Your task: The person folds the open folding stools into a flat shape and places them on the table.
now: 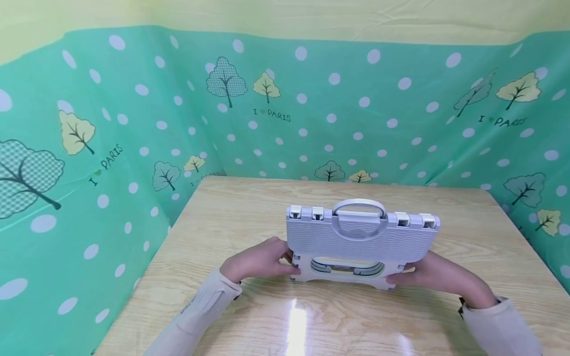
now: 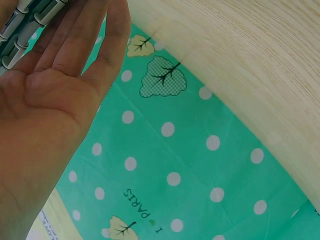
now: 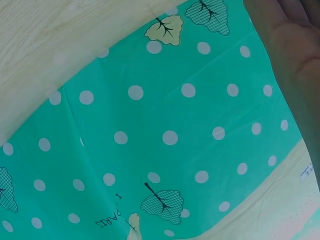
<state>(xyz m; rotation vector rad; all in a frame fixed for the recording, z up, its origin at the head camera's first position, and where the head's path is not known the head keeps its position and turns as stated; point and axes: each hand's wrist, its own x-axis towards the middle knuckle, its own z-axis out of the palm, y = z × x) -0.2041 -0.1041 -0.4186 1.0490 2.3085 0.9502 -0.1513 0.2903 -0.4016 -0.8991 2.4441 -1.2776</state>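
Note:
A pale grey folding step stool [image 1: 311,240] stands on the table, its textured top panel tilted and a carry handle [image 1: 358,201] raised along the upper edge. Below the panel shows a leg panel with an oval opening. My left hand [image 1: 262,259] holds the stool's left side, thumb at the front and the other fingers partly hidden behind. On the opposite side, my right hand [image 1: 438,274] grips the leg panel, its fingers mostly covered by the stool. The left wrist view catches hinged stool parts [image 2: 32,30] beyond the palm.
The wooden table [image 1: 222,212] extends around the stool, with a bright light reflection near its front. Green dotted cloth [image 1: 267,138] with tree prints rises behind the table and along both sides.

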